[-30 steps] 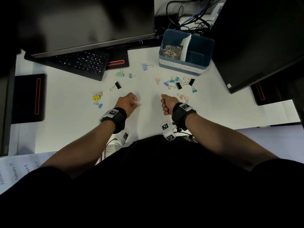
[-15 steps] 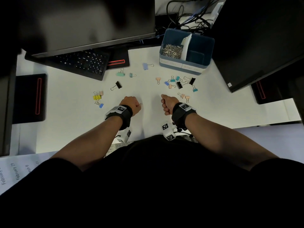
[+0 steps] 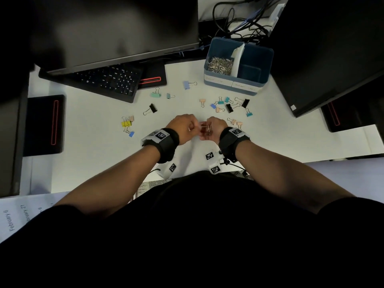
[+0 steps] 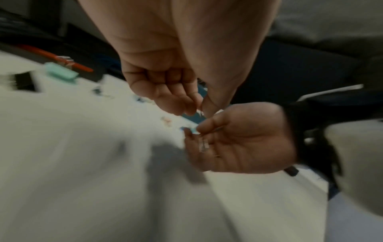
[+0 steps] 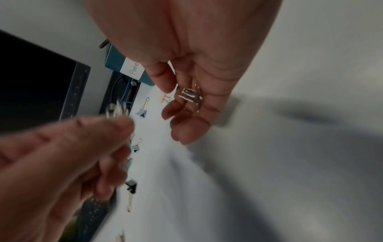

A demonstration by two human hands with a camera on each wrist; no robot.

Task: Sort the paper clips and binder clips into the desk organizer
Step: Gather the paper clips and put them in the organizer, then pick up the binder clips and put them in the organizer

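Head view first, going from the left: a keyboard (image 3: pixel 108 80) sits under a dark screen (image 3: pixel 116 28), pushed back so the white desk (image 3: pixel 83 142) has room for sorting. Binder clips (image 3: pixel 126 124) lie loose on the desk, some on the left and more in a bunch near the middle right, and none seem to be in the box yet. The left hand (image 3: pixel 182 127) has its finger and thumb pinched on a paper clip (image 4: pixel 200 113); I think it is passing it over. The right hand (image 3: pixel 212 130) is just beside it, palm up and fingers loosely bent like a little cup, with a few paper clips (image 5: pixel 189 95) resting in it. My guess is the cup shape is there to gather many clips for one trip. Farther back and to the right stands the blue organizer (image 3: pixel 239 65). Its left side already holds a pile of silver paper clips, and its right side looks empty. Paper labels on the front tell which side is which. Another dark screen (image 3: pixel 332 48) stands on the far right.
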